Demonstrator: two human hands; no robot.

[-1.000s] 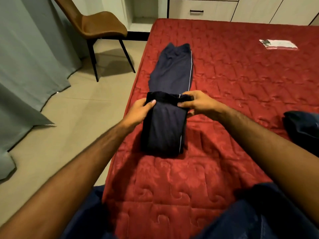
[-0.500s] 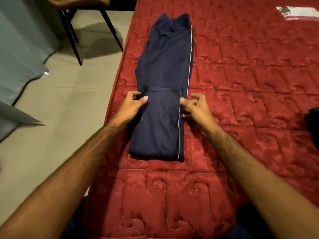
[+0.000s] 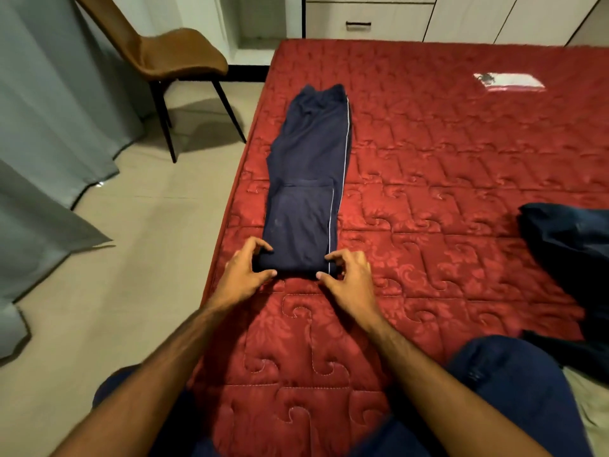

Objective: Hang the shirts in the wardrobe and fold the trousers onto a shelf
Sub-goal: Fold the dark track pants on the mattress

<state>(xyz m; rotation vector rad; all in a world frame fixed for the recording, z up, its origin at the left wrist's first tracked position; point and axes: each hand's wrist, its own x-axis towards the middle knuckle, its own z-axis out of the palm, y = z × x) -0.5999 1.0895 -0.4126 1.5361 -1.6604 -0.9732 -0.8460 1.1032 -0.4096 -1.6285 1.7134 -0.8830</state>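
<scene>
Navy trousers (image 3: 308,179) with a thin white side stripe lie lengthwise along the left side of the red quilted mattress (image 3: 445,179). Their lower part is folded once over the upper part, with the fold at the near end. My left hand (image 3: 246,275) pinches the left corner of that near fold between thumb and fingers. My right hand (image 3: 346,275) pinches the right corner by the stripe. Another dark garment (image 3: 570,245) lies crumpled at the right edge of the mattress.
A brown chair (image 3: 171,54) on black legs stands on the beige floor left of the bed. Grey curtains (image 3: 43,127) hang at the far left. White drawers and cabinet doors (image 3: 369,21) line the wall behind the bed. A white label (image 3: 509,82) is sewn on the mattress.
My hands laid the folded leg ends down flat on the trousers. They have since slid back from the far edge of the fold to the near fold, where they grip both corners.
</scene>
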